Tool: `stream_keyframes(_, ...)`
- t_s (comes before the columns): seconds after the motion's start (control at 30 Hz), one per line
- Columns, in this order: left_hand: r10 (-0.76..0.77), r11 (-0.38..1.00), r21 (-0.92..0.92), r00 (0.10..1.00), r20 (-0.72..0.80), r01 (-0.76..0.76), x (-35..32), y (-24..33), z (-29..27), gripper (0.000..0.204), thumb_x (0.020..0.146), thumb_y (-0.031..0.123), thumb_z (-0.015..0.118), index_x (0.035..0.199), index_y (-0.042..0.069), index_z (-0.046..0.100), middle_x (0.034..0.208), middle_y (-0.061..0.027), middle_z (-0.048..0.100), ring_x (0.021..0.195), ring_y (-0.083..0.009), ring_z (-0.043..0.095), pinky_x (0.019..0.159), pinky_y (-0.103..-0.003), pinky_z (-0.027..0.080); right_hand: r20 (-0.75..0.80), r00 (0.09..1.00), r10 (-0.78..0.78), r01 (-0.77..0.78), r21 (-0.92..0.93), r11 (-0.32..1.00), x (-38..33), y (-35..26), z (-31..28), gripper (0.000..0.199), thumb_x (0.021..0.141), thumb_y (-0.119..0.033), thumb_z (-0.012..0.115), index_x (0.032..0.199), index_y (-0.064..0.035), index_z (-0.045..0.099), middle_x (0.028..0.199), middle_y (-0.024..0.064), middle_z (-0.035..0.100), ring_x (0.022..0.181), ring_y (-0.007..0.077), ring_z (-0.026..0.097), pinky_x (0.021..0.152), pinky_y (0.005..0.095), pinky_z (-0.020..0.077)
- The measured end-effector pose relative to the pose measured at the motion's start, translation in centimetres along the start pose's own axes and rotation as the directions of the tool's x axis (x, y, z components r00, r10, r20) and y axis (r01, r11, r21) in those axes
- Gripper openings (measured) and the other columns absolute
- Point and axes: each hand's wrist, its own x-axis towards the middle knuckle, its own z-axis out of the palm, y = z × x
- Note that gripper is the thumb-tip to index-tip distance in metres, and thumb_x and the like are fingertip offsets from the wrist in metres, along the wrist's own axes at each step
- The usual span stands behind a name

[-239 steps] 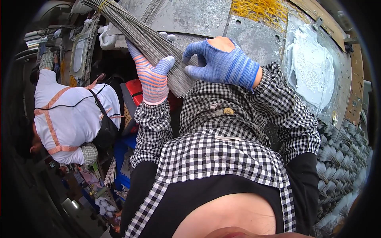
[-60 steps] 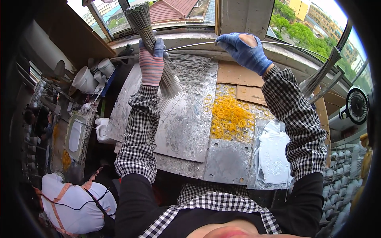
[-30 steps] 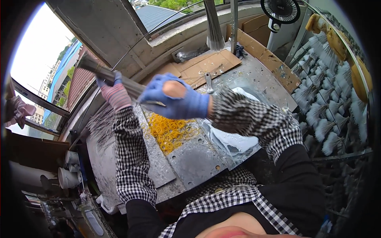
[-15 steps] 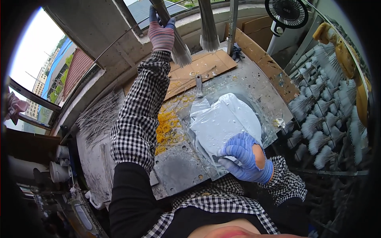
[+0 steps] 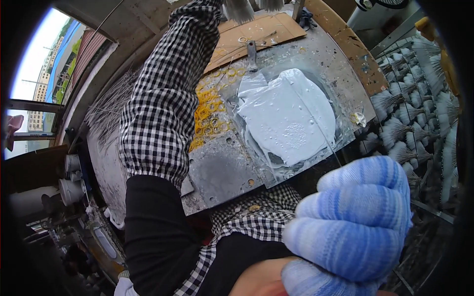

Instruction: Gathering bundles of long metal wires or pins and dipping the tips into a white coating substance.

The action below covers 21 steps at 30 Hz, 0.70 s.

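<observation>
My right hand (image 5: 353, 222), in a blue striped knit glove, is raised close at the lower right with its fingers curled into a fist. A thin dark wire (image 5: 313, 121) runs from above the white paste down to the fist, which appears to grip it; the end inside the fingers is hidden. My left arm (image 5: 168, 93), in a black-and-white checked sleeve, stretches to the top edge, and its hand is out of view. The round spread of white paste (image 5: 291, 113) lies on a smeared sheet on the table, its surface dotted with bubbles.
A scraper (image 5: 252, 54) rests beyond the paste. Yellow rings (image 5: 207, 111) are heaped left of it, behind a grey metal plate (image 5: 222, 165). Loose thin wires (image 5: 111, 108) lie far left. Bundles of bristles (image 5: 239, 12) hang at the top. Rows of white-tipped tufts (image 5: 410, 108) fill a rack at right.
My right hand has risen from the paste toward me and closed into a fist; a thin wire now shows by it. My left hand, earlier on a hanging bundle, has left the view as the view dropped.
</observation>
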Motion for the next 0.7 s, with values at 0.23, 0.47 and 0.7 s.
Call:
stream_keyframes(0.23,0.158,0.987,0.023,0.987,-0.015,-0.158,-0.9,0.6,-0.1,0.105,0.087,0.000,0.075,0.166,0.020,0.009,0.131,-0.0178,0.065,0.110,-0.0238,0.068,0.095,-0.034,0.056,0.011,0.998,0.064,-0.065,0.046,0.997,0.8,0.3,3.5,0.030,0.081,-0.013,0.071,0.110,-0.0040,0.070,0.084,0.0089,0.067,0.068,0.0260,0.066,0.061,0.0379,0.0522)
stream_keyframes(0.47,0.161,0.987,-0.011,0.987,0.010,-0.161,-1.7,1.3,-0.8,0.105,0.089,-0.003,0.074,0.166,0.025,0.009,0.137,-0.0189,0.058,0.121,-0.0264,0.062,0.099,-0.035,0.056,0.039,0.983,0.182,-0.184,0.062,0.981,-0.2,1.3,6.2,0.033,0.083,-0.016,0.069,0.113,-0.0046,0.069,0.084,0.0086,0.066,0.070,0.0269,0.065,0.062,0.0392,0.0519)
stream_keyframes(0.7,0.229,0.968,-0.129,0.967,0.107,-0.215,-5.6,0.4,-4.8,0.089,0.087,0.001,0.079,0.159,0.017,0.027,0.138,-0.0180,0.056,0.124,-0.0248,0.060,0.106,-0.036,0.051,0.280,0.789,0.546,-0.603,0.188,0.775,-8.3,-0.4,5.7,0.034,0.084,-0.014,0.068,0.116,-0.0043,0.068,0.091,0.0108,0.068,0.078,0.0296,0.067,0.069,0.0423,0.0532)
